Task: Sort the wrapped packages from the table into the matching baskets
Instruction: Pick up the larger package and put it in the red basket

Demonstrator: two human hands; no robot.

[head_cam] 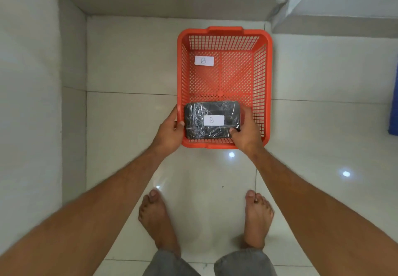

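Note:
An orange perforated basket point(224, 36) stands on the tiled floor in front of me, with a white label marked B point(204, 61) lying on its bottom at the far left. A dark package wrapped in clear film point(195, 116), carrying its own white B label point(213, 120), hovers over the near end of the basket. My left hand point(170, 131) grips its left side and my right hand point(247, 133) grips its right side, thumbs on top. Apart from the label, the basket holds nothing I can see.
White walls and a grey ledge point(172, 4) close off the far side and the left. My bare feet point(157, 217) stand on the glossy tiles just short of the basket. A blue object point(393, 103) shows at the right edge.

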